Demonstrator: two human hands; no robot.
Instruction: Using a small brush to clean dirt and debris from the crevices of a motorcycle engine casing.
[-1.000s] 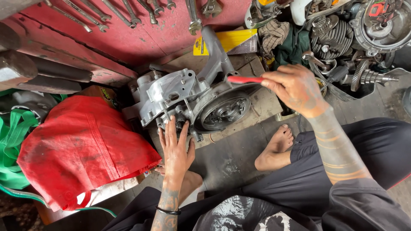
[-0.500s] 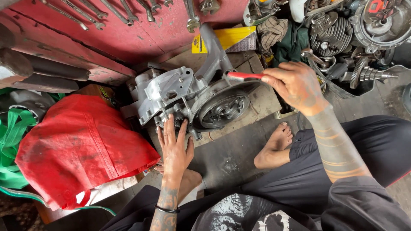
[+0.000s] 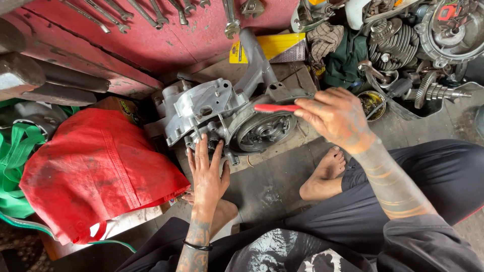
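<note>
From the head camera I see the engine case (image 3: 222, 116) lying on the concrete floor (image 3: 272, 186) in front of the crossed legs, with its round opening facing up toward me. My left hand (image 3: 207, 176) lies flat against the near edge of the case, fingers (image 3: 203, 149) spread apart and stretched out, gripping nothing. My right hand (image 3: 335, 117) is curled tight around the red-handled tool (image 3: 276, 108), whose handle points left over the round opening; I cannot tell where its tip sits. Compared with half a second ago, the right hand has dropped slightly and the red handle now lies lower, closer to the rim of the opening, while the left hand has stayed put. A red bag (image 3: 96, 171) lies just left of the case, and wrenches (image 3: 151, 12) rest on the red board (image 3: 166, 43) behind it.
</note>
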